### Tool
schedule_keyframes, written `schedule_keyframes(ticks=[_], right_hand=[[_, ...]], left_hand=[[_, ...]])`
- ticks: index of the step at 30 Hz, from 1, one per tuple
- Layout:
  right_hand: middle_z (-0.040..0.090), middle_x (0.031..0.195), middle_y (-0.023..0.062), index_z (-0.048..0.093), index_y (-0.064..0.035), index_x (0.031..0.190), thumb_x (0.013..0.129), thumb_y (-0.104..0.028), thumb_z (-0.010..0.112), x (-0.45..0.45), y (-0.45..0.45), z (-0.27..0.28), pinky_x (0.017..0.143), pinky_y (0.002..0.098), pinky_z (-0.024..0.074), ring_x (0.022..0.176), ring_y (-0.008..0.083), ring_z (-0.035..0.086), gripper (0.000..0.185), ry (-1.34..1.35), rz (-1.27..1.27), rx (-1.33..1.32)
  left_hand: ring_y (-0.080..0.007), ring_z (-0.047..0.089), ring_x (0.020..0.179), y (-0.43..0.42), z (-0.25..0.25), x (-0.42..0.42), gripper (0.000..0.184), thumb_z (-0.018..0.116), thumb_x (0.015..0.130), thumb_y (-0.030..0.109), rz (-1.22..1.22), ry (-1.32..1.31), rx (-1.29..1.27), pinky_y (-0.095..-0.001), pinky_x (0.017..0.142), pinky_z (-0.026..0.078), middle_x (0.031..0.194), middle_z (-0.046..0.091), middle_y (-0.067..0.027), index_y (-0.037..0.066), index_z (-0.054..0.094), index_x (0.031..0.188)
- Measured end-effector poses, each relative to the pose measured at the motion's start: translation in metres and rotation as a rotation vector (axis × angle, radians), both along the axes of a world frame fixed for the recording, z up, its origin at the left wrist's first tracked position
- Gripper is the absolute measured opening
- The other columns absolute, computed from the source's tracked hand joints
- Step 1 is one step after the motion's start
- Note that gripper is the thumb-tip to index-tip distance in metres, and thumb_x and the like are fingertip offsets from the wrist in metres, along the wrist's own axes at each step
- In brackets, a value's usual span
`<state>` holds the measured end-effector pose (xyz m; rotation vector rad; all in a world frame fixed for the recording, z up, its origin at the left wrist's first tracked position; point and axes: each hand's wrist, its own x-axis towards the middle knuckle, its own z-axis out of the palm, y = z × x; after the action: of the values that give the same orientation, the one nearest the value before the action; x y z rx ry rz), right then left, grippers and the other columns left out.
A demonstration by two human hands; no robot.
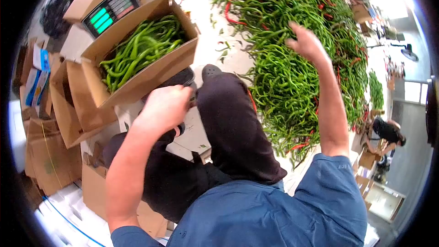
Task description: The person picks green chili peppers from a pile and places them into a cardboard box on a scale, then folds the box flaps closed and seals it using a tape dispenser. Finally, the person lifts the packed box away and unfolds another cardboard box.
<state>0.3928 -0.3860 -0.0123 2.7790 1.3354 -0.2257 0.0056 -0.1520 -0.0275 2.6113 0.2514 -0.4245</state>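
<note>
A large heap of long green chili peppers [279, 68], mixed with some red ones, spreads over a pale surface. Above the heap is my right hand [307, 43], its thumb and index finger apart and no pepper visible in it. My left hand [165, 107] is curled closed in front of my knee, just below the near side of a cardboard box [151, 75]. Its fingers are mostly turned away, and whether they hold anything is hidden. Inside the box lie many green chili peppers [141, 48].
Behind the box stands a scale display [111, 9] with lit green digits. Empty cardboard boxes [75, 100] and flattened cardboard [52, 148] are at the left. Dark bags [56, 13] lie at the upper left. Another person [388, 130] bends over boxes at far right.
</note>
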Motion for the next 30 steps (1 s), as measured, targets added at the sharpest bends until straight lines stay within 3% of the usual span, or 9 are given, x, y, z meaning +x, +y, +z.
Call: schedule_keyframes(ticks=[1, 3, 9, 15, 17, 20, 24, 28, 30], right_hand=[[0.054, 0.147, 0.0229, 0.033, -0.0021, 0.157, 0.092, -0.024, 0.069, -0.010, -0.038, -0.008, 0.116, 0.0441, 0.0423, 0.137, 0.0343, 0.053, 0.077, 0.082, -0.209, -0.162], [0.051, 0.149, 0.0229, 0.027, -0.0016, 0.159, 0.090, -0.019, 0.071, -0.029, -0.114, -0.043, 0.116, 0.0474, 0.0426, 0.135, 0.0322, 0.054, 0.084, 0.228, -0.409, -0.166], [0.049, 0.147, 0.0248, 0.018, -0.0069, 0.161, 0.081, -0.024, 0.081, -0.096, -0.237, -0.136, 0.104, 0.0530, 0.0473, 0.129, 0.0413, 0.054, 0.103, 0.158, -0.570, -0.015], [0.047, 0.147, 0.0203, 0.022, -0.0106, 0.160, 0.078, -0.023, 0.081, -0.082, -0.184, -0.157, 0.106, 0.0543, 0.0416, 0.134, 0.0378, 0.048, 0.101, 0.021, -0.365, 0.097], [0.046, 0.147, 0.0202, 0.026, -0.0118, 0.159, 0.082, -0.017, 0.075, -0.066, -0.150, -0.164, 0.105, 0.0544, 0.0416, 0.133, 0.0371, 0.048, 0.091, -0.045, -0.254, 0.061], [0.045, 0.148, 0.0184, 0.028, -0.0155, 0.158, 0.079, -0.012, 0.074, -0.031, -0.107, -0.198, 0.106, 0.0545, 0.0403, 0.132, 0.0357, 0.047, 0.092, -0.105, -0.096, -0.039], [0.047, 0.150, 0.0156, 0.029, -0.0237, 0.159, 0.090, -0.009, 0.062, 0.017, -0.059, -0.217, 0.103, 0.0594, 0.0438, 0.131, 0.0382, 0.052, 0.078, 0.105, -0.097, -0.358], [0.044, 0.152, 0.0198, 0.040, -0.0228, 0.153, 0.094, -0.024, 0.060, 0.025, -0.039, -0.242, 0.092, 0.0689, 0.0456, 0.125, 0.0516, 0.051, 0.063, -0.067, 0.097, -0.631], [0.043, 0.151, 0.0223, 0.049, -0.0172, 0.146, 0.093, -0.028, 0.061, 0.021, -0.038, -0.259, 0.082, 0.0724, 0.0475, 0.118, 0.0584, 0.053, 0.055, -0.116, 0.124, -0.663]], left_hand=[[-0.0382, 0.066, 0.103, 0.002, -0.003, -0.004, 0.030, 0.066, 0.091, 0.016, 0.018, -0.005, -0.003, -0.0469, 0.090, 0.053, 0.108, 0.069, -0.0183, 0.004, 0.066, 0.119], [-0.0385, 0.065, 0.104, 0.004, 0.000, -0.010, 0.031, 0.067, 0.094, 0.020, 0.064, -0.011, -0.022, -0.0476, 0.091, 0.052, 0.108, 0.070, -0.0177, 0.006, 0.065, 0.121], [-0.0406, 0.066, 0.102, -0.005, -0.016, -0.019, 0.032, 0.070, 0.091, 0.020, 0.120, 0.076, -0.041, -0.0488, 0.088, 0.052, 0.104, 0.071, -0.0204, 0.006, 0.067, 0.120], [-0.0414, 0.066, 0.101, -0.005, -0.025, -0.010, 0.032, 0.069, 0.092, 0.019, 0.185, 0.232, -0.091, -0.0482, 0.086, 0.053, 0.103, 0.071, -0.0198, 0.006, 0.067, 0.122], [-0.0410, 0.066, 0.100, 0.000, -0.034, -0.010, 0.033, 0.069, 0.093, 0.019, 0.191, 0.230, -0.066, -0.0478, 0.085, 0.053, 0.104, 0.071, -0.0203, 0.006, 0.066, 0.123], [-0.0399, 0.067, 0.100, 0.003, -0.036, -0.003, 0.033, 0.068, 0.094, 0.020, 0.209, 0.239, -0.066, -0.0472, 0.084, 0.053, 0.105, 0.071, -0.0215, 0.006, 0.066, 0.124], [-0.0400, 0.067, 0.095, 0.003, -0.038, 0.007, 0.034, 0.066, 0.092, 0.014, 0.232, 0.231, -0.108, -0.0470, 0.082, 0.053, 0.102, 0.070, -0.0222, 0.005, 0.065, 0.124], [-0.0403, 0.066, 0.092, 0.008, -0.039, 0.015, 0.038, 0.064, 0.087, 0.007, 0.253, 0.213, -0.235, -0.0471, 0.080, 0.053, 0.098, 0.068, -0.0216, 0.004, 0.063, 0.125], [-0.0404, 0.065, 0.093, 0.010, -0.046, 0.015, 0.041, 0.065, 0.086, 0.006, 0.083, -0.004, -0.130, -0.0477, 0.079, 0.053, 0.097, 0.067, -0.0209, 0.005, 0.061, 0.127]])
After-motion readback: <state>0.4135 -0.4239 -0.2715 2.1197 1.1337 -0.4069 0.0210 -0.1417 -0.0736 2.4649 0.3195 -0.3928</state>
